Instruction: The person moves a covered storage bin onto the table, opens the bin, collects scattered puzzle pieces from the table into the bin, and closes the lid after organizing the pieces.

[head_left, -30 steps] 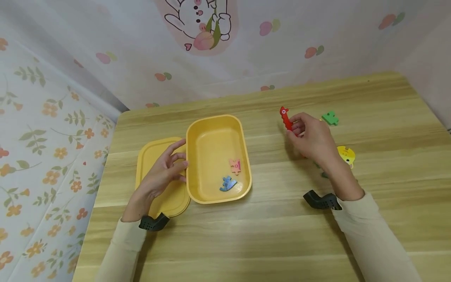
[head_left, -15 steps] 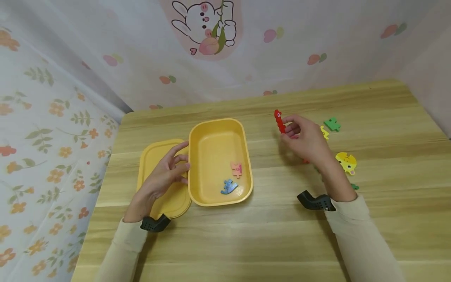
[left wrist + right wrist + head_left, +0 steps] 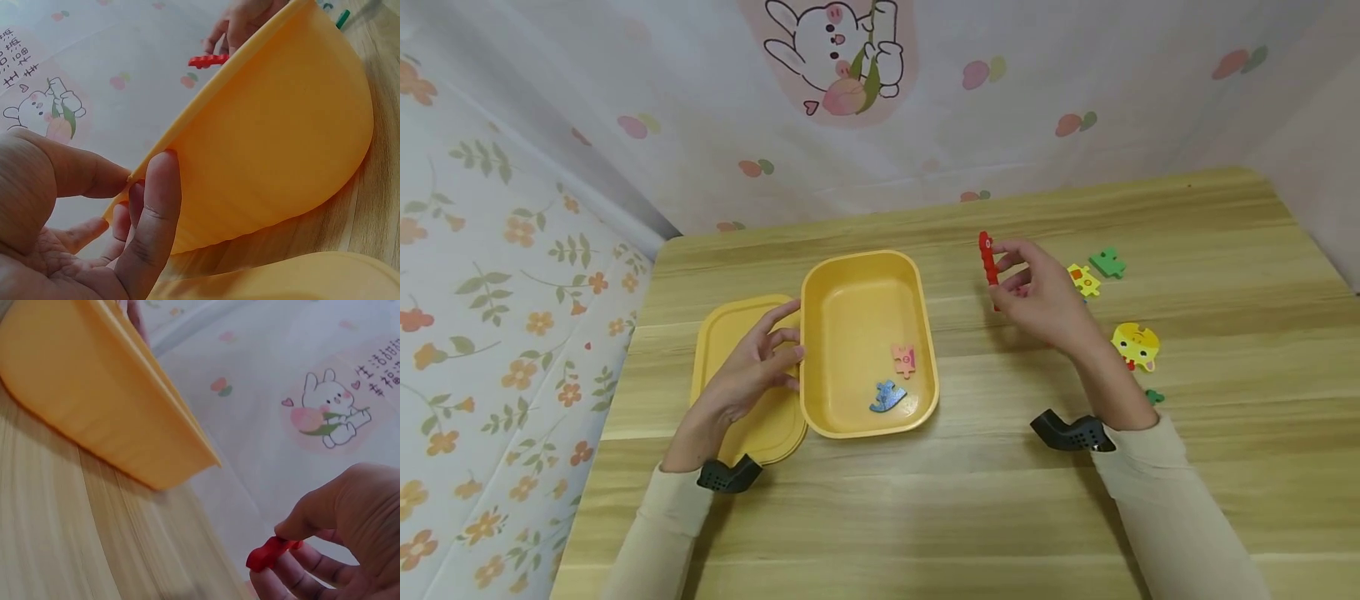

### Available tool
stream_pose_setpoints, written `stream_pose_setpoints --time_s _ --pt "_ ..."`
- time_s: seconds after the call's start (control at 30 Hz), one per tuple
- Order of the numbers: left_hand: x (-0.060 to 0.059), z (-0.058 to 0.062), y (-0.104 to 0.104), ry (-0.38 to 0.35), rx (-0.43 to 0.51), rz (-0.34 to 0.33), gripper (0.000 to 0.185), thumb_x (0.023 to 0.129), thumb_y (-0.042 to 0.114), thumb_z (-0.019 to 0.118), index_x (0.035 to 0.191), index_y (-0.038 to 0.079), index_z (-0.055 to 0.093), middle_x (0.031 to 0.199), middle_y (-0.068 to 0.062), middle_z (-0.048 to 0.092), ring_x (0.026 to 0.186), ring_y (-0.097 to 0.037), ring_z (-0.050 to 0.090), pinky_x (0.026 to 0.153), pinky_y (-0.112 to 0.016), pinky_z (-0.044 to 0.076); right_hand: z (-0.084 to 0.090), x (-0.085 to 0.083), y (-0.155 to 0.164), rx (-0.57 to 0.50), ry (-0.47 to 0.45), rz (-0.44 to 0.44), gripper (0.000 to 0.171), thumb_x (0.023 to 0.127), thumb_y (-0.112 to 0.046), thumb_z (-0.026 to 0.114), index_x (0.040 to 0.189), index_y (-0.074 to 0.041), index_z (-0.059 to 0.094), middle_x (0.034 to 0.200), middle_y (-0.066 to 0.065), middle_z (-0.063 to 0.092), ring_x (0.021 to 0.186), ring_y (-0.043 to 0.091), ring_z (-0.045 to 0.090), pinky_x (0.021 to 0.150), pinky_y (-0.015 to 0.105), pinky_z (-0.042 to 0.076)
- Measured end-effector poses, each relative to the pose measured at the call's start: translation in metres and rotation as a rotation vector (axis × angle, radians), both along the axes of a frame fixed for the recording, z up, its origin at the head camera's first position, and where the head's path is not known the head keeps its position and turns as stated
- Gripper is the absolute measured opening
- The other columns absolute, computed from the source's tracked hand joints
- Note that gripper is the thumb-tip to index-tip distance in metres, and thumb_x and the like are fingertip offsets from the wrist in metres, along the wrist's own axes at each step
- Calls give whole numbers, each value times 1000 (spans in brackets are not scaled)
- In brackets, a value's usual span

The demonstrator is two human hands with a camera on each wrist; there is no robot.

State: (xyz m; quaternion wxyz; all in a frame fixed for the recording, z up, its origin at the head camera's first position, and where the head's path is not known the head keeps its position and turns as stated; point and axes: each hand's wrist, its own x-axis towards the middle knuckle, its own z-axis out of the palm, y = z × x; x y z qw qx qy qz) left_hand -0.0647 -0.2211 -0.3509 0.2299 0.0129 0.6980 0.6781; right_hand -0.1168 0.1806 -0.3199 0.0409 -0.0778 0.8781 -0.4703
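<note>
My left hand (image 3: 756,367) pinches the left rim of an open yellow plastic box (image 3: 857,308), thumb at the rim and fingers against the outer wall in the left wrist view. Inside the box lie a pink puzzle piece (image 3: 904,360) and a blue puzzle piece (image 3: 888,396). To the right of the box, my right hand (image 3: 1041,296) holds a red puzzle piece (image 3: 988,260) on edge between thumb and fingers. The right wrist view shows the red piece (image 3: 272,551) at the fingertips, with part of it hidden by the thumb.
A yellow lid (image 3: 767,425) lies left of the box, partly beneath my left hand. Beyond my right hand lie a green piece (image 3: 1108,263), a yellow piece (image 3: 1084,282), a yellow animal-face piece (image 3: 1137,346) and a dark green piece (image 3: 1154,397). A patterned curtain (image 3: 1022,108) hangs behind the table.
My right hand has moved left toward the box with the red puzzle piece, which now stands more upright. The yellow piece behind that hand has come into sight. My left hand stays at the rim.
</note>
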Motion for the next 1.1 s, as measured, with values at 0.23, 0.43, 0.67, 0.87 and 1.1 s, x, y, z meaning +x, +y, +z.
stream_pose_setpoints --time_s 0.23,0.43,0.67,0.87,1.1 --pt "1 1 1 8 -5 9 75 104 1 59 168 15 22 117 -3 53 84 -8 61 66 -26 64 -1 0 -8 -48 -77 39 46 99 -6 66 144 -7 56 132 16 59 108 31 64 79 20 55" --pt "2 2 1 11 -1 15 75 104 1 59 168 14 21 117 -3 53 83 -7 62 66 -25 64 2 3 -16 -70 -113 66 46 99 -8 67 144 -7 57 137 15 60 113 32 64 80 22 57" --pt "1 1 1 12 -5 8 75 104 1 59 168 14 21 116 -3 55 84 -8 63 66 -26 64 5 8 -24 -90 -126 62 46 99 -9 68 144 -9 56 137 12 61 114 29 64 82 22 57" --pt "1 0 1 12 -3 4 75 104 2 58 168 14 20 117 -2 56 86 -8 63 67 -26 64 7 11 -32 -130 -133 57 45 99 -9 70 143 -10 58 135 11 62 112 28 65 81 23 57" --pt "1 -3 1 10 20 5 75 105 1 58 168 14 20 116 -1 57 86 -7 64 67 -25 64 10 16 -40 -178 -124 93 43 98 -9 70 140 -10 60 134 10 64 110 27 66 80 22 60"
